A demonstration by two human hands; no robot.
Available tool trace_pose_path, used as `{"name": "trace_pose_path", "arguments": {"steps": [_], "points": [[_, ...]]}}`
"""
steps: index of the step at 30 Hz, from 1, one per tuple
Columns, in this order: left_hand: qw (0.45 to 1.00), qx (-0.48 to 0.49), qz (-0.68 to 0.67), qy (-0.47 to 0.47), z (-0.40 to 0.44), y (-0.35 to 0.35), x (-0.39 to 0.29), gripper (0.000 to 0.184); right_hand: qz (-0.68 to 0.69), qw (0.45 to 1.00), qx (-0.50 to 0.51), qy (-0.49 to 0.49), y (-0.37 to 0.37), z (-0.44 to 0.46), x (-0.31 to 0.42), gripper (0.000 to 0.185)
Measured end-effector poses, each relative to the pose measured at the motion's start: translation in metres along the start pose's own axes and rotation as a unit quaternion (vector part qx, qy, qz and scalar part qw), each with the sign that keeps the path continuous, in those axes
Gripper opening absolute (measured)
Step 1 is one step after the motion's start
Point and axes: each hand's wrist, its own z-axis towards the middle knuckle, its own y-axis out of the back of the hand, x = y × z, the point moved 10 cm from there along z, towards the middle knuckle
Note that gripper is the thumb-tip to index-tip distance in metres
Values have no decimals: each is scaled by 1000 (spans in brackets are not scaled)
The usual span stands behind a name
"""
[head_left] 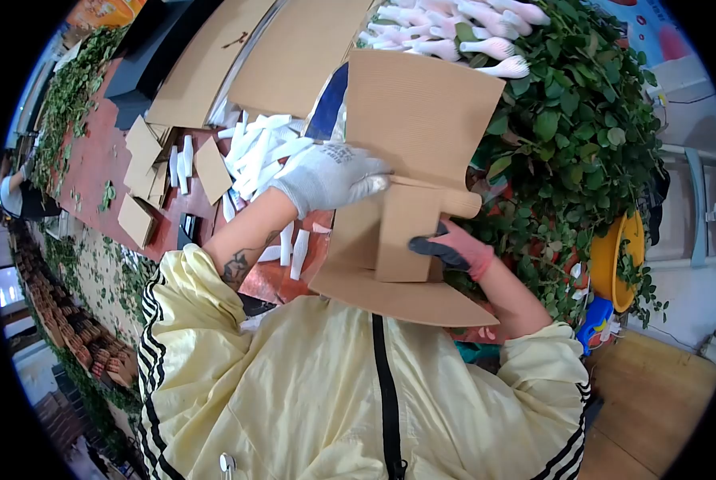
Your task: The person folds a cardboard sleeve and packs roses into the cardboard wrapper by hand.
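A large bent sheet of brown cardboard (422, 112) stands in front of my chest, with a folded cardboard piece (406, 232) against its middle. My left hand (334, 174), in a pale grey glove, reaches over from the left, its closed fingers at the upper edge of the folded piece. From the right, my right hand (458, 246), in a pink and dark grey glove, grips the folded piece's right side. Part of a rolled cardboard end sticks out just above it. White tubes (266, 152) lie in a heap left of the cardboard.
Flat cardboard sheets (286, 56) and small cardboard pieces (143, 152) lie on the red table (94, 176). White net-wrapped bundles (486, 44) are at the top. Leafy stems (558, 128) fill the right, near a yellow basin (614, 260). Another person (12, 192) is at far left.
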Motion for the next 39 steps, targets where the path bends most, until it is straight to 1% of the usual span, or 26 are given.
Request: {"name": "trace_pose_path", "arguments": {"steps": [1,2,5,7,9,10,11,13,14,15,18,20,21,23,24,26,27,28,29,30,31,32,34,36,37,39], "points": [[999,-22,-14,-19,0,3,-3,37,45,999,8,-18,6,-8,-4,48],[1000,19,5,9,1,-5,2,33,170,984,19,-38,9,-15,-6,46],[999,19,36,12,4,-8,1,33,188,976,67,-93,1,-17,-12,41],[999,14,34,14,4,-9,1,32,138,986,44,-88,9,-15,-11,40],[999,6,29,21,4,-6,-1,31,205,964,130,-109,2,-21,-5,43],[999,20,28,32,4,-6,0,31,234,955,164,-75,0,-31,7,44],[998,33,26,44,3,-7,1,31,233,955,166,-80,-5,-31,3,44],[999,20,21,32,3,-9,5,31,122,986,18,-116,2,-22,-20,35],[1000,6,20,14,5,-8,2,31,104,967,-20,-230,-6,-17,-38,28],[1000,5,20,10,6,-9,0,31,38,969,10,-242,-3,2,-49,25],[999,13,37,33,4,-9,2,33,-4,977,2,-213,-4,20,-45,29],[999,18,21,37,1,-7,1,30,-152,969,-188,-55,29,24,-20,30],[999,20,21,41,-4,-9,4,30,-150,970,-184,-57,34,29,-34,30],[981,-187,-5,-54,-24,22,-7,29,-324,913,-249,24,56,32,-39,37],[983,-178,-4,-56,-34,14,-6,29,-314,915,-252,23,49,29,-33,37],[910,-375,-113,137,-83,28,41,27,-324,905,-276,12,43,20,-20,33],[914,-364,-116,138,-93,12,45,27,-315,907,-278,4,46,20,-28,33],[921,-219,-218,238,-98,-37,68,31,-335,899,-282,-1,52,23,-34,32],[888,-68,-312,331,-109,-86,79,36,-356,890,-283,-7,58,27,-39,32],[883,-63,-316,340,-111,-93,76,36,-360,898,-239,-81,68,35,-64,51],[893,19,-286,348,-108,-110,66,36,-382,893,-234,-43,72,38,-67,48],[896,100,-254,349,-107,-125,62,37,-353,910,-209,-55,61,36,-54,45],[890,103,-289,339,-104,-135,65,38,-327,924,-184,-70,53,32,-40,42],[878,130,-314,337,-100,-150,71,39,-101,988,-107,-37,42,35,-39,30],[874,127,-320,343,-102,-152,74,39,-104,988,-100,-44,39,33,-37,30],[892,169,-272,320,-95,-144,70,40,-26,996,-60,-57,16,30,-18,32]]}}
